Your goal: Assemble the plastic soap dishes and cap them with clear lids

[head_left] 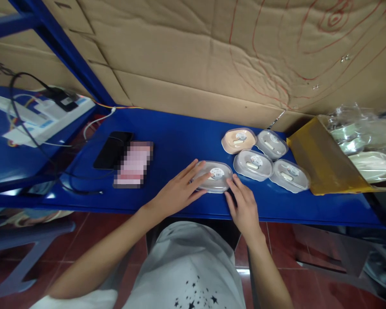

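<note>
A grey oval dish (219, 183) with a clear lid and a round white label lies flat near the front edge of the blue table (180, 128). My left hand (176, 191) rests on its left side, fingers spread, one fingertip near the label. At the dish's right end, my right hand (243, 204) touches the rim with its fingertips, fingers apart. To the right sit a peach dish (233, 146) and several similar grey ones, among them a nearby grey dish (249, 171), each lidded and labelled.
On the right stands a cardboard box (321, 159) holding wrapped pale dishes (371, 167). A black phone (112, 152) and a blurred pink item (135, 165) lie left. Cables and a power strip (56, 124) are farther left; a cardboard wall (180, 56) stands behind.
</note>
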`<state>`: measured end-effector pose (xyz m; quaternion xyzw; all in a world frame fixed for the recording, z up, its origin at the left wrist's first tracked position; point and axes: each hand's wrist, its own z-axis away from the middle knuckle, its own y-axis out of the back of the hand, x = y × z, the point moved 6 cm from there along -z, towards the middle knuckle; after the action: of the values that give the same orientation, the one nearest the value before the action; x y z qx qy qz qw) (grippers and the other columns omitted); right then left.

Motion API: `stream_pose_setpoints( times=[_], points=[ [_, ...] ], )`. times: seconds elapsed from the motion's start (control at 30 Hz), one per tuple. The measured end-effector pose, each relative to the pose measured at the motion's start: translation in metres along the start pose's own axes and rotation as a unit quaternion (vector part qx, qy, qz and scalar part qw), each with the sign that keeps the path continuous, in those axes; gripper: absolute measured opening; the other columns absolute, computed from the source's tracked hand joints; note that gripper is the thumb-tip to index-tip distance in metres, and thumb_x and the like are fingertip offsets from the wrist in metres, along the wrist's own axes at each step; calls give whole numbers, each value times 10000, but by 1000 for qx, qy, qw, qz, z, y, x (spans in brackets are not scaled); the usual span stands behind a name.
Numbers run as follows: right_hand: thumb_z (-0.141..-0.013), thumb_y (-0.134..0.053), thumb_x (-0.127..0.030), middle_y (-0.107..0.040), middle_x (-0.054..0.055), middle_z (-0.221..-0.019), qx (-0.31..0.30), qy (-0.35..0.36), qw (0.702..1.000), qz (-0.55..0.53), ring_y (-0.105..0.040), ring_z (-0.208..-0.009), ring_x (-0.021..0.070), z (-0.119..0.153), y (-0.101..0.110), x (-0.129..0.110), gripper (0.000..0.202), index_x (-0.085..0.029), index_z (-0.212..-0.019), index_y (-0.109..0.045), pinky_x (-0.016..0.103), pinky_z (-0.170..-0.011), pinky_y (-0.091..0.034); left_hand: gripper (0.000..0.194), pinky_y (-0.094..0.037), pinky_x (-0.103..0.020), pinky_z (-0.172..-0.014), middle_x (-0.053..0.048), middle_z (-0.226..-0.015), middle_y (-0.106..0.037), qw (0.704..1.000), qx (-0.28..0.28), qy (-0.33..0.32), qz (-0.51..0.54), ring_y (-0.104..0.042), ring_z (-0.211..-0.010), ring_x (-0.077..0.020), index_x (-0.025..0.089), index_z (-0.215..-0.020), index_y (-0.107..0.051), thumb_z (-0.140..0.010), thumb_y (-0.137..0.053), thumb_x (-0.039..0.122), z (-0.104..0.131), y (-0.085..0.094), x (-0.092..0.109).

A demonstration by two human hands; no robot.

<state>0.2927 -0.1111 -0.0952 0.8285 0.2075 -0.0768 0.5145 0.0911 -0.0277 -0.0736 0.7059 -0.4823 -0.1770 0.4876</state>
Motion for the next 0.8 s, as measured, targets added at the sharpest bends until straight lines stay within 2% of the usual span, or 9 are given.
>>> stream_pose_setpoints(
  times=[0.17, 0.23, 0.3, 0.4, 0.5, 0.57, 0.63, 0.73, 0.8],
  points=[
    [-1115, -519, -232, -516, 125, -1670, -12, 4, 1000, 2, -624, -1428, 317, -1, -1, -3, 643, -351, -1713, -316, 526, -1099, -561, 479, -509, -514, -1232, -173, -1683, -484, 1000, 0, 9, 0, -378, -1623, -331, 209, -1556, -525, -1099, -594, 331, 1, 1, -2],
    [-1119, -507, -260, -496, 122, -1686, -29, -4, 1000, 0, -610, -1442, 320, -2, -2, -4, 631, -343, -1714, -316, 528, -1122, -542, 476, -464, -537, -1264, -154, -1697, -472, 1000, -6, 26, -10, -388, -1618, -334, 222, -1555, -537, -1096, -590, 340, 0, 2, -12],
    [-1119, -508, -274, -514, 121, -1673, -21, -13, 1000, -6, -578, -1475, 312, -2, 2, -2, 621, -331, -1709, -324, 522, -1154, -514, 477, -425, -572, -1281, -153, -1700, -468, 998, -9, 60, -33, -407, -1605, -355, 219, -1549, -552, -1090, -585, 345, -5, 5, -28],
    [-1115, -518, -279, -561, 126, -1631, 47, -42, 998, 19, -520, -1525, 312, -4, 18, 16, 575, -315, -1674, -390, 546, -1207, -446, 480, -395, -617, -1278, -204, -1681, -477, 990, -12, 121, -74, -425, -1588, -398, 165, -1523, -574, -1066, -585, 311, -18, 13, -56],
    [-1116, -525, -330, -521, 151, -1661, 95, -94, 987, 88, -438, -1576, 365, -8, 35, 50, 550, -287, -1656, -429, 630, -1232, -369, 479, -315, -678, -1297, -253, -1699, -426, 986, -13, 128, -110, -386, -1603, -433, 128, -1503, -576, -1041, -591, 255, -37, 24, -66],
    [-1112, -539, -378, -518, 152, -1664, 86, -100, 985, 107, -399, -1593, 393, -12, 41, 67, 541, -279, -1639, -459, 668, -1231, -343, 463, -293, -674, -1308, -252, -1712, -403, 989, -10, 98, -109, -371, -1612, -429, 133, -1493, -576, -1045, -586, 250, -50, 28, -57],
    [-1104, -563, -390, -571, 131, -1619, 69, -81, 990, 94, -431, -1566, 390, -14, 42, 72, 488, -293, -1581, -537, 661, -1221, -360, 447, -336, -627, -1305, -235, -1703, -424, 995, -15, 58, -76, -403, -1600, -401, 151, -1492, -571, -1062, -581, 272, -58, 27, -40],
    [-1074, -632, -340, -675, 87, -1478, 52, -32, 997, 41, -545, -1461, 343, -12, 39, 55, 362, -333, -1434, -669, 598, -1201, -413, 499, -404, -581, -1280, -199, -1709, -427, 999, -43, 23, -2, -437, -1583, -372, 198, -1529, -532, -1060, -630, 340, -58, 19, -12],
    [-1041, -691, -325, -701, 71, -1392, 31, 2, 999, -10, -559, -1453, 331, -7, 35, 37, 344, -356, -1384, -701, 576, -1207, -428, 582, -417, -571, -1276, -175, -1737, -389, 997, -64, 22, 49, -417, -1597, -363, 238, -1563, -488, -1037, -683, 396, -48, 13, 4]
  ],
)
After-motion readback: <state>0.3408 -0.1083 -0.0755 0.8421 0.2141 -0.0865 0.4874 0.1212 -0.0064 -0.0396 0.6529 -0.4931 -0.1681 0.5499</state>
